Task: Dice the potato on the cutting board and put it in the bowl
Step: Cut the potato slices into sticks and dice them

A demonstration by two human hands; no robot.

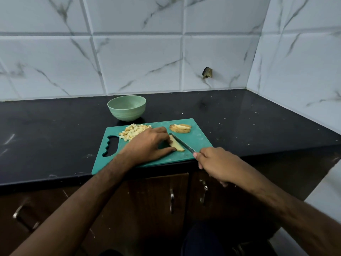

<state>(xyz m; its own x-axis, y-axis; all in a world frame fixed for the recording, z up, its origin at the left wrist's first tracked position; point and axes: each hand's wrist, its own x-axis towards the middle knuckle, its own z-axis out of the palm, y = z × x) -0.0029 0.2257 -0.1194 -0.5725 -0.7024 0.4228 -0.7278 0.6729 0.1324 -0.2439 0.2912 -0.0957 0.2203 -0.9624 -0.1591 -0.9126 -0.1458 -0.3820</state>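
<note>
A teal cutting board (200,143) lies at the counter's front edge. On its middle my left hand (147,145) pinches a pale potato slab (177,145) between fingers and thumb. My right hand (219,165) grips a knife (181,143) by the handle; the blade lies along the slab's right side, tip pointing away. A heap of diced potato (132,133) sits at the board's far left. Several uncut potato slices (181,128) lie at the far right. A light green bowl (127,108), with nothing visible inside, stands just behind the board.
The black counter (258,122) runs left and right of the board, speckled with small crumbs. Marble-look tiled walls close the back and right side. Brown cabinet doors with metal handles (172,200) are below the counter edge.
</note>
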